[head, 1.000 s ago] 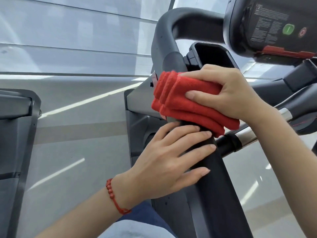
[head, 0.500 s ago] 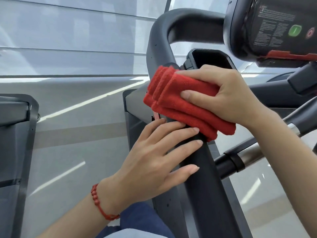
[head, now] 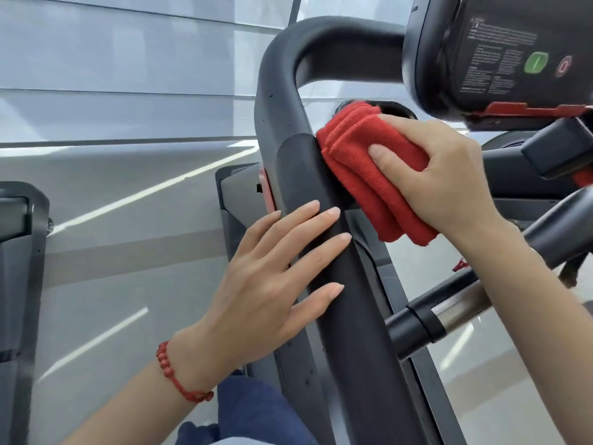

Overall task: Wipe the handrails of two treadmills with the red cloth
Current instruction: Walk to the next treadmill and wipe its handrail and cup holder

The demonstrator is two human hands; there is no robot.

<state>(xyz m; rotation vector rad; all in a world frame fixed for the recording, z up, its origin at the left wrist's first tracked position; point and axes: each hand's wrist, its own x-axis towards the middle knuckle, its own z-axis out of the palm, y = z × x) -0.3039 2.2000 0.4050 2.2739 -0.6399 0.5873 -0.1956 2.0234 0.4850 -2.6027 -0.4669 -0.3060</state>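
the right hand (head: 449, 175) grips the folded red cloth (head: 369, 168) against the inner side of the black handrail (head: 324, 226); the left hand (head: 272, 284) rests flat on the rail, fingers straight; the cloth looks soft and light, best held across its folds.

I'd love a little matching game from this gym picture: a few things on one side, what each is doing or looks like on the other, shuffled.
Things:
1. red cloth
2. left hand
3. bead bracelet
4. round console button

States:
a. green
b. on the left wrist
c. folded, gripped by the right hand against the black handrail
d. fingers straight, resting flat on the handrail

Pairs: 1-c, 2-d, 3-b, 4-a
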